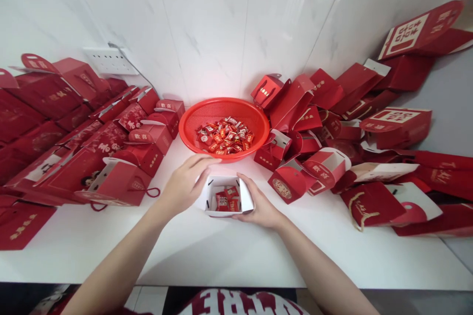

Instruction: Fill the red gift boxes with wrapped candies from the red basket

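A small open gift box (pixel 211 184) with white inner walls stands on the table in front of me. Several red wrapped candies (pixel 227 200) lie in its bottom. My right hand (pixel 261 203) grips the box by its right side, thumb and fingers around the edge. At the box's upper left is my left hand (pixel 187 180), its fingers stretched out toward the basket's front rim; whether it touches the left flap I cannot tell. Just behind the box sits a red plastic basket (pixel 190 125), holding a heap of wrapped candies (pixel 226 137).
Red gift boxes (pixel 142 157) stand in rows on the left of the white table (pixel 221 253). More red boxes (pixel 291 177) are piled loosely on the right, some unfolded. A wall socket (pixel 111 61) with a cable is at the back left, on the tiled wall (pixel 210 24).
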Available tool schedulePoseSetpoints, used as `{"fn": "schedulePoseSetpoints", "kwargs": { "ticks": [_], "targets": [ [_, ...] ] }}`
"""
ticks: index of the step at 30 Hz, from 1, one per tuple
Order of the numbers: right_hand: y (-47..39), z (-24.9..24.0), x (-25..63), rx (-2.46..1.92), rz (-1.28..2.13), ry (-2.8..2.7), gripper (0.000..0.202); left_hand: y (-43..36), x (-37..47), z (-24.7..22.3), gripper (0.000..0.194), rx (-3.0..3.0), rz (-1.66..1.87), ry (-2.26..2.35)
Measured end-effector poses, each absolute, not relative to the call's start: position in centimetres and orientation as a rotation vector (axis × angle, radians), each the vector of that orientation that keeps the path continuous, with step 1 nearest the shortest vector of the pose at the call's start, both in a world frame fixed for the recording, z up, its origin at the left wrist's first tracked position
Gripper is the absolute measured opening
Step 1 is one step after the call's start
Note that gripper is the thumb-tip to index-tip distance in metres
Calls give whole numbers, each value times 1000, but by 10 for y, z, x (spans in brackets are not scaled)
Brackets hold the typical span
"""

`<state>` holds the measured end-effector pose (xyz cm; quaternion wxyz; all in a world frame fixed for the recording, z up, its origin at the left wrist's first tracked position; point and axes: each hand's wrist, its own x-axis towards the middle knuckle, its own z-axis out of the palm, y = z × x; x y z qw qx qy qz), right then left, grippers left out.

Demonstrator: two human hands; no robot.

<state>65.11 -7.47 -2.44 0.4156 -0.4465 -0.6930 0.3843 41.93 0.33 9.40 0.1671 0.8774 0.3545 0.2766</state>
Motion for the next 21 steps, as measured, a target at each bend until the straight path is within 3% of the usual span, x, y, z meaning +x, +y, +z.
{"fn": "schedulePoseSetpoints", "kwargs": {
  "ticks": [4,6,11,18,21],
  "targets": [
    [-75,-24,650,-1118,1004,-1719,110,4,387,59,23,2075,1191,1238],
    [-75,-25,650,-1113,1012,-1717,111,2,374,33,24,1778,1177,1295],
    [-82,-20,656,-1071,878,-1773,113,-20,359,-9,55,1606,733,994],
    [-85,26,670,-1080,634,-1966,109,-23,378,32,107,1947,743,729],
    [-79,28,668,-1098,709,-1906,113,-9,391,30,111,2029,696,720]
  ]
}}
